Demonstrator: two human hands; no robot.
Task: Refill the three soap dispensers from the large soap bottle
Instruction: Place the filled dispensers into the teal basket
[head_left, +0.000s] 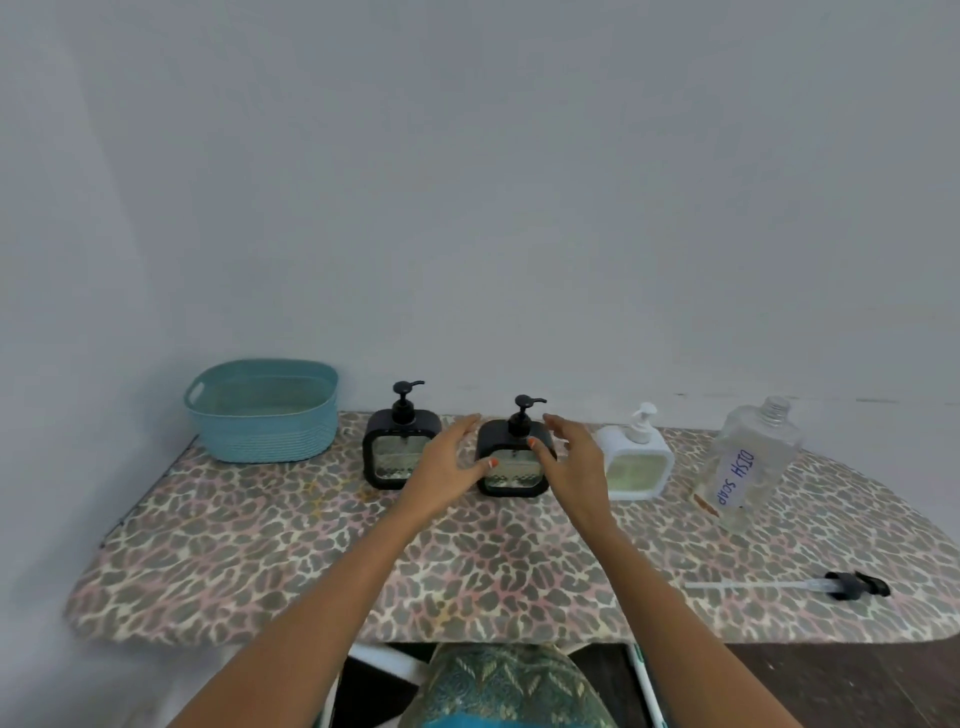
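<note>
We had both hands out over the tabletop (218, 545), one on each side of the middle black dispenser (511, 475). Left hand (444, 470) and right hand (574, 467) both had fingers apart and straight, gripping nothing. The thumbs overlapped the dispenser's sides, but we couldn't tell if they were touching it. Its pump was still on.

The other black dispenser (387, 457) stood just to its left and the white dispenser (636, 465) just to its right, all in a row along the back edge. The large soap bottle (748, 462), marked DISH SOAP, stood with its neck open further right, near the back right corner. A loose pump (852, 586) lay near the front right edge. A blue basket (262, 410) sat at the back left corner.
</note>
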